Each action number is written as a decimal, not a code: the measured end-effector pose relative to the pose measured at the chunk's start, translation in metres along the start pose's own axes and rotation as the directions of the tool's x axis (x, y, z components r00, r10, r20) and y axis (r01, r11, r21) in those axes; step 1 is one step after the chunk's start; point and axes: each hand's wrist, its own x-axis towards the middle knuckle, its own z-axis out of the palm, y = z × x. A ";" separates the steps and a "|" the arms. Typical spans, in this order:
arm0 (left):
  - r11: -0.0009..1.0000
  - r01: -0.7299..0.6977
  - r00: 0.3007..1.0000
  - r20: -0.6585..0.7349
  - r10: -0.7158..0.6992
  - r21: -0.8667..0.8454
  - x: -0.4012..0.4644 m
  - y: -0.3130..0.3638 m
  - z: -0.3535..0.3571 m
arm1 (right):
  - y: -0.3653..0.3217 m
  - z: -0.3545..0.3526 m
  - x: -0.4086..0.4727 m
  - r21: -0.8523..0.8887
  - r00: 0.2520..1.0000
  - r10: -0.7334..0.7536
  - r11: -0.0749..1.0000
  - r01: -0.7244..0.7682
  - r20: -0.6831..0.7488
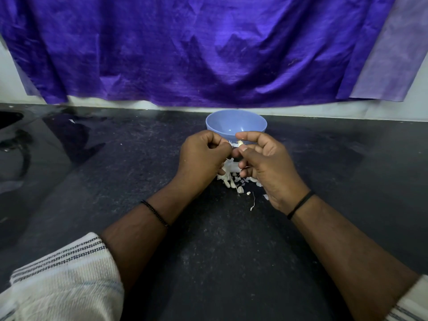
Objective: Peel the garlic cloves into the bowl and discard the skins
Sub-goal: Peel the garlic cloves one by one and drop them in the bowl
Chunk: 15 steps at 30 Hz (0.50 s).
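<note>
Left hand (pixel 201 156) and right hand (pixel 261 163) together pinch a garlic clove (pixel 239 143), mostly hidden by fingers, at 6 o'clock of the blue bowl (pixel 236 122). Bowl contents unclear. Skins (pixel 231 177) heaped on the counter (pixel 231 251) beneath, partly covered by the hands.

No readable text or labels appear anywhere.

You're working in dim, cool light. The glossy worktop (pixel 92 158) throws pale glare at its left side. The purple cloth (pixel 196 54) looks softly blurred, and straight lines bow toward the frame's edges.
</note>
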 end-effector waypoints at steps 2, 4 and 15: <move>1.000 -0.004 1.000 -0.007 0.004 0.001 0.000 0.001 0.000 | 0.000 0.000 0.000 -0.010 1.000 -0.008 1.000 0.008 0.002; 1.000 -0.004 1.000 -0.018 0.004 0.008 0.000 0.001 0.000 | 0.000 0.000 0.000 -0.011 1.000 -0.013 1.000 0.013 0.003; 0.999 -0.005 0.998 -0.059 0.008 0.045 0.000 0.005 -0.002 | -0.002 0.000 0.000 -0.017 1.000 0.003 1.000 -0.003 -0.006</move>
